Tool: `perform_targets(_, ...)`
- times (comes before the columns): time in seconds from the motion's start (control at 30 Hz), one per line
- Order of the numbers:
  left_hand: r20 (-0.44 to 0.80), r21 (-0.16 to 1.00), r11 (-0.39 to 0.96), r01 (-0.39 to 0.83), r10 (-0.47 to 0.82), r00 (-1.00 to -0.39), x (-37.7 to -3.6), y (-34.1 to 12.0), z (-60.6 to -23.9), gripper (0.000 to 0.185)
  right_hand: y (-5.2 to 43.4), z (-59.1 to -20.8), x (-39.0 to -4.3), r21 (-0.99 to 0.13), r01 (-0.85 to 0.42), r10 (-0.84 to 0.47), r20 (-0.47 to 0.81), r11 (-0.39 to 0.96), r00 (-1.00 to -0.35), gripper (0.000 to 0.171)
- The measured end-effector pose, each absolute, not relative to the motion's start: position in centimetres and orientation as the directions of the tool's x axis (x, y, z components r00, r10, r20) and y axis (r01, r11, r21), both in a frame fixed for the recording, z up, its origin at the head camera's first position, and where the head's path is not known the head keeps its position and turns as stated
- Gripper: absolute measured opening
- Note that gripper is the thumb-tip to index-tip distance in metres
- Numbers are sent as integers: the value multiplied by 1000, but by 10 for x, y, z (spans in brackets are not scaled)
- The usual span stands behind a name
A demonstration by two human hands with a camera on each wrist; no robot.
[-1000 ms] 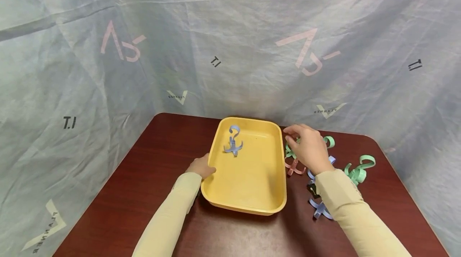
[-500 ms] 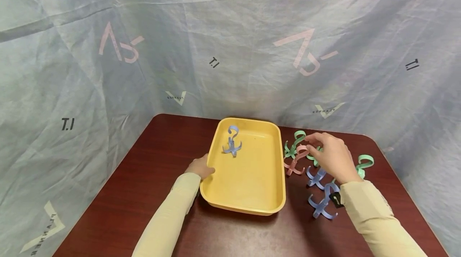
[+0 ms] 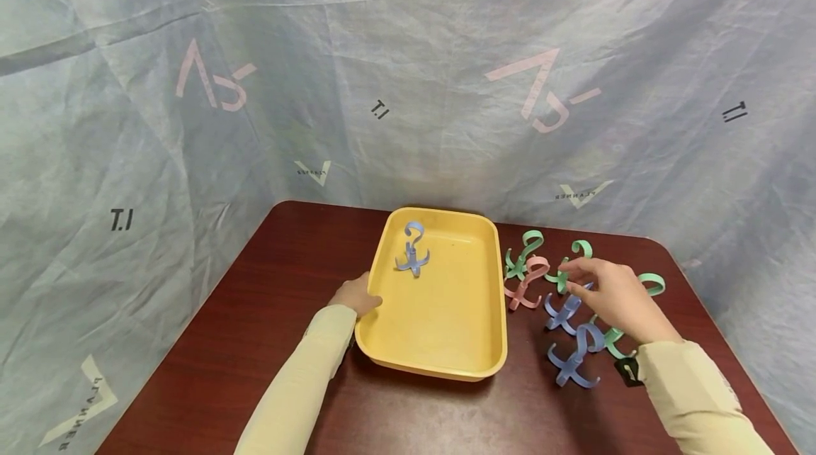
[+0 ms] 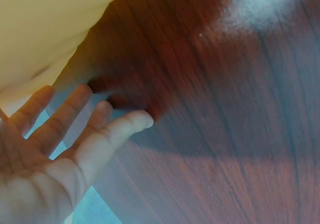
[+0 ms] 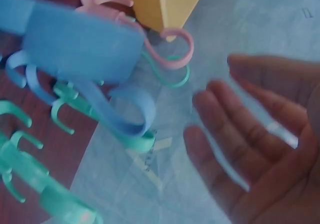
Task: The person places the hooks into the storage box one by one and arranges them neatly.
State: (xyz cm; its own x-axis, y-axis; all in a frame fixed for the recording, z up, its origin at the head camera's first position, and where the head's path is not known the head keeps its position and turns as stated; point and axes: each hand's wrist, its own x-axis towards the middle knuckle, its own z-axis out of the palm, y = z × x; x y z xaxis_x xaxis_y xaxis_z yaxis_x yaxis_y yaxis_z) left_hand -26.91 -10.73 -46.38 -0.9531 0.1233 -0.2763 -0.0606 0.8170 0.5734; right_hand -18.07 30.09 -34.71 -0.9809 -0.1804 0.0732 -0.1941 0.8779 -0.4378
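Two hands: left hand (image 3: 357, 295) rests open against the yellow tray (image 3: 440, 341); right hand (image 3: 615, 297), fingers loose, hovers over hooks (image 3: 564, 310).

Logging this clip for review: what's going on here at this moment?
A person sits at a dark wooden table with a yellow tray. The left hand rests against the tray's left side, fingers straight. The right hand, open and empty, hovers over a cluster of green, pink and blue plastic hooks on the table beside the tray. One blue hook stands inside the tray.
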Motion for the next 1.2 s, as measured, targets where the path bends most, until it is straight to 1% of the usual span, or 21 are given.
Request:
perform_targets(0.13, -273, 566, 822, -61, 117, -955, -270, -107, -467, 61, 312, -349, -179, -446, -235, -263, -2, 864, -965, 35)
perform_targets(0.3, -272, 581, 812, -59, 125, -954, -268, -106, -465, 60, 325, -352, -177, -451, -256, -329, -89, 855, -940, 40)
perform_targets(0.47, -278, 592, 803, -67, 125, -952, -268, -106, -465, 60, 335, -354, -175, -502, -220, -363, -208, 837, -908, 54)
perform_targets(0.53, -286, 592, 802, -78, 118, -951, -269, -106, -465, 61, 337, -356, -175, -516, -211, -375, -238, 830, -896, 60)
perform_targets(0.57, -288, 591, 802, -82, 115, -951, -270, -107, -466, 61, 338, -357, -175, -516, -214, -383, -246, 829, -890, 60)
perform_targets(0.8, -303, 602, 792, -102, 109, -947, -270, -107, -464, 62, 339, -361, -173, -505, -183, -360, -279, 844, -890, 56)
perform_targets(0.97, -306, 600, 794, -101, 111, -946, -269, -106, -462, 62, 339, -362, -174, -499, -224, -392, -262, 837, -882, 53)
perform_targets(1.07, -305, 597, 796, -101, 108, -946, -270, -106, -463, 62, 339, -363, -175, -519, -212, -396, -271, 828, -877, 44)
perform_targets(1.2, -300, 594, 798, -98, 107, -948, -271, -107, -465, 62, 339, -364, -175, -554, -186, -394, -284, 812, -874, 25)
